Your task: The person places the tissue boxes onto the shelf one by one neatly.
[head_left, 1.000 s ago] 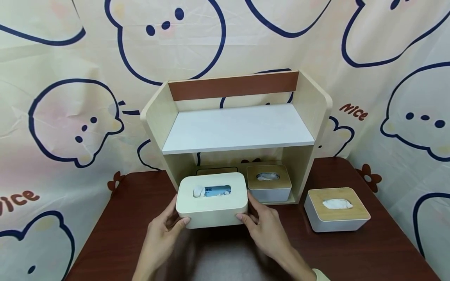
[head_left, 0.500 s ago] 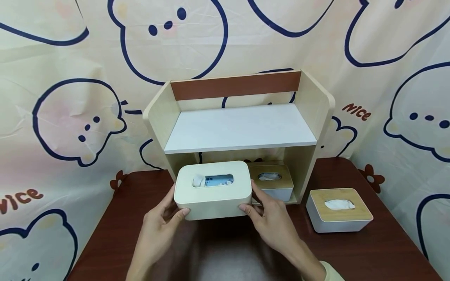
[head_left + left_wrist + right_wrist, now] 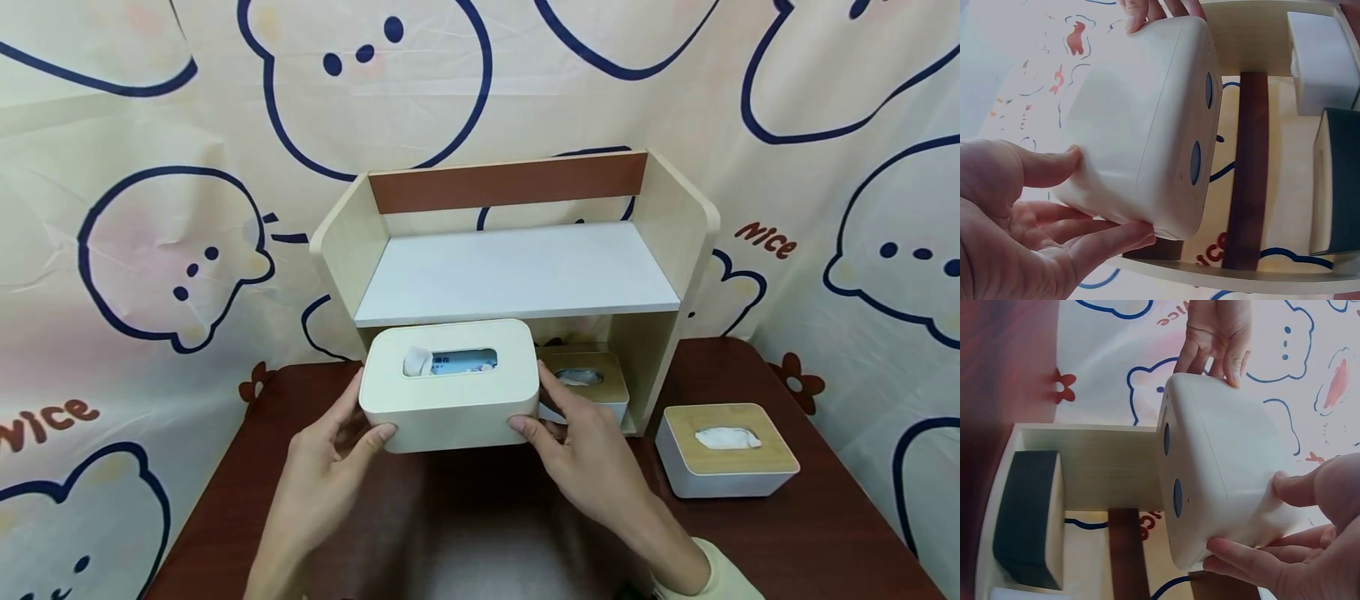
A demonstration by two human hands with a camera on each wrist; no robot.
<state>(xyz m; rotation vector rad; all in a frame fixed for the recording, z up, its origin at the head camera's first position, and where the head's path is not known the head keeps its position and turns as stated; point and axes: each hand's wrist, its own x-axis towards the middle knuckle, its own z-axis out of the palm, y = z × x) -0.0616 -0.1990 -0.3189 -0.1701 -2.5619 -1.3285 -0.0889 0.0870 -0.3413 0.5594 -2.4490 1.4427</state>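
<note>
A cream-white tissue box (image 3: pixel 450 425) is held up in front of the shelf's lower compartment, a blue tissue pack showing through its slot. My left hand (image 3: pixel 318 475) grips one end, thumb on the front and fingers beneath. At the other end my right hand (image 3: pixel 596 458) holds it the same way. From below, the left wrist view shows dark round spots on the box's underside. The small desktop shelf (image 3: pixel 517 275) has a white upper board. In its lower compartment, a wood-lidded tissue box (image 3: pixel 596 367) stands at the right, partly hidden by my right hand.
Another wood-lidded tissue box (image 3: pixel 727 467) stands on the brown desk (image 3: pixel 480 533), right of the shelf. A dark box (image 3: pixel 1025 519) sits in the lower compartment, hidden in the head view. A cartoon-printed cloth (image 3: pixel 180 250) hangs behind.
Both hands have raised the cream-white tissue box and brought it up against the line of the shelf's front. It now covers the dark-rimmed thing seen earlier in the lower compartment.
</note>
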